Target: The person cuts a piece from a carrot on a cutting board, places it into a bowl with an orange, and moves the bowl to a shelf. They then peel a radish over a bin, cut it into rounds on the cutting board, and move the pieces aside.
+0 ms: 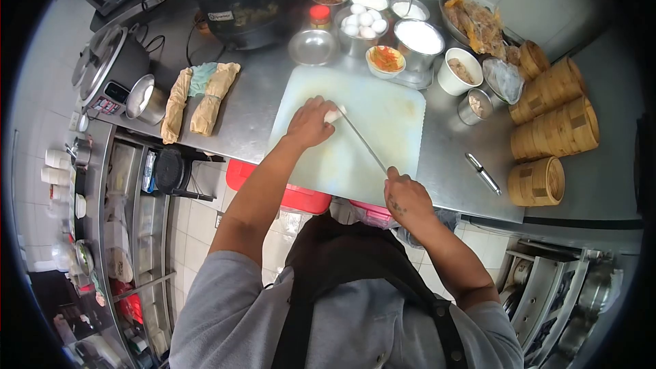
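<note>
My left hand presses a small white piece of food onto the white cutting board on the steel counter. My right hand grips the handle of a long thin knife near the board's front edge. The blade runs up and to the left, its tip at the white piece beside my left fingers. I wear a grey shirt and a dark apron.
Behind the board stand metal bowls of white eggs, white powder and chopped orange food. Bamboo steamers are stacked at the right, with a second knife lying near them. Rolled cloths and rice cookers sit at the left.
</note>
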{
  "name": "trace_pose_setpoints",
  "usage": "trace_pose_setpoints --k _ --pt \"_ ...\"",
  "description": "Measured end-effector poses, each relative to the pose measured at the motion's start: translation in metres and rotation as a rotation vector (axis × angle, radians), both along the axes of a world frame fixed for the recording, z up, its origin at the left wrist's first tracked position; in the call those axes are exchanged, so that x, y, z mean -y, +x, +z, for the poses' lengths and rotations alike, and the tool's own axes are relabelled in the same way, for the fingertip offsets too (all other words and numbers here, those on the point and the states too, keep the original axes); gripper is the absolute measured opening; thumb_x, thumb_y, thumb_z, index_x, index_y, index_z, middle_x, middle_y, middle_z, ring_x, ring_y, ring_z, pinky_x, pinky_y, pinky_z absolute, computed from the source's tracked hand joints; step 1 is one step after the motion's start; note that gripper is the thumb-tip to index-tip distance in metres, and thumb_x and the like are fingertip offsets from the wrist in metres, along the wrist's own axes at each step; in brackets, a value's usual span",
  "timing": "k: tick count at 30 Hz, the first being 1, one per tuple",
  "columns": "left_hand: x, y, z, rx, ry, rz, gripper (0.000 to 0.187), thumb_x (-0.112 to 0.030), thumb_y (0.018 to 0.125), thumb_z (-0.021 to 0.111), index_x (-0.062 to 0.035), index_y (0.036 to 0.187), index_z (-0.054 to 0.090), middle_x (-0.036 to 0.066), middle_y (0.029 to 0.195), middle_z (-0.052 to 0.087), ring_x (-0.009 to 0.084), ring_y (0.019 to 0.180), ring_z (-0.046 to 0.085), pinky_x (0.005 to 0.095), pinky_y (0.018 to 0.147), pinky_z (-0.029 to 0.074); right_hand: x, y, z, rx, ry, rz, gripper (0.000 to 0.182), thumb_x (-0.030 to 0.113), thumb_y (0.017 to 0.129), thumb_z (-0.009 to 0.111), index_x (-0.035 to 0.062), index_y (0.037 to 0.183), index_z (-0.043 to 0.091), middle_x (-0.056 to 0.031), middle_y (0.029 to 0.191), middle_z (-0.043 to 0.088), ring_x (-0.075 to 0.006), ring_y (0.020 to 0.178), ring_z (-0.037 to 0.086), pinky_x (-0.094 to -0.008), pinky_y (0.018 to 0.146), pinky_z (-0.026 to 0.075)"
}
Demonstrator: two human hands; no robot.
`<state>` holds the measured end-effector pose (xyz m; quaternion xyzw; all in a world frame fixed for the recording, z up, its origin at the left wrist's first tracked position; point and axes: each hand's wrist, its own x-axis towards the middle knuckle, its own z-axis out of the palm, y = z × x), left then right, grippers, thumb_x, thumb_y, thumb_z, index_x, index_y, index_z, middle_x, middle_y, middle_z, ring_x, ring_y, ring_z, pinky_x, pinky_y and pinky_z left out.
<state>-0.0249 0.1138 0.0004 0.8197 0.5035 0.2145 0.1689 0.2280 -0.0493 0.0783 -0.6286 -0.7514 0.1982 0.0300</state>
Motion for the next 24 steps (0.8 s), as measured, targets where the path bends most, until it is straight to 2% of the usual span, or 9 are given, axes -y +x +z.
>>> trace_pose_setpoints --k 5,7,10,14,20,24 --pt "0.002 0.003 0.002 -0.006 -0.025 0.027 0.039 -0.008 0.074 0.065 -0.0122 0.113 0.060 0.009 0.105 0.053 0.0299 0.106 0.055 0.0437 0.087 0.049 -0.008 -0.004 0.002 0.054 -0.055 0.012 0.010 0.005 0.091 0.049 -0.0027 0.097 0.050 -0.0269 0.078 0.064 -0.0433 0.078 0.068 -0.0497 0.071 0.056" --pt "0.003 0.002 0.002 -0.002 -0.036 0.033 0.039 -0.008 0.075 0.065 -0.0120 0.113 0.059 0.009 0.106 0.053 0.0299 0.106 0.055 0.0436 0.088 0.049 -0.016 -0.004 -0.020 -0.021 -0.046 0.054 0.017 0.014 0.098 0.048 -0.0030 0.101 0.051 -0.0273 0.082 0.066 -0.0445 0.078 0.067 -0.0518 0.072 0.054" --pt "0.004 0.002 0.002 0.026 -0.062 0.038 0.036 -0.008 0.076 0.065 -0.0111 0.111 0.061 0.010 0.107 0.053 0.0308 0.107 0.053 0.0435 0.091 0.048 -0.040 -0.014 -0.056 -0.072 -0.034 0.036 0.011 0.007 0.092 0.048 -0.0028 0.098 0.050 -0.0274 0.080 0.066 -0.0439 0.081 0.068 -0.0516 0.073 0.055" --pt "0.000 -0.007 -0.003 0.099 -0.029 0.046 0.035 -0.007 0.074 0.066 -0.0095 0.109 0.061 0.010 0.103 0.054 0.0309 0.104 0.055 0.0426 0.088 0.048 -0.049 -0.009 -0.046 -0.162 -0.069 -0.017 0.013 0.010 0.095 0.048 -0.0020 0.098 0.050 -0.0262 0.079 0.066 -0.0449 0.079 0.067 -0.0523 0.072 0.054" --pt "0.008 -0.013 -0.001 0.072 -0.017 0.038 0.033 -0.008 0.074 0.065 -0.0091 0.106 0.061 0.010 0.099 0.054 0.0310 0.102 0.057 0.0423 0.085 0.049 -0.019 -0.009 -0.009 -0.078 0.011 0.000 0.018 0.015 0.098 0.048 -0.0020 0.099 0.052 -0.0258 0.078 0.067 -0.0443 0.074 0.067 -0.0522 0.070 0.054" --pt "0.006 -0.010 -0.002 0.083 0.018 0.035 0.033 -0.008 0.074 0.065 -0.0098 0.106 0.061 0.010 0.099 0.054 0.0310 0.101 0.056 0.0429 0.084 0.049 -0.011 -0.016 0.005 -0.013 -0.080 0.012 0.017 0.013 0.098 0.048 -0.0032 0.096 0.052 -0.0254 0.078 0.067 -0.0435 0.075 0.068 -0.0525 0.072 0.054"
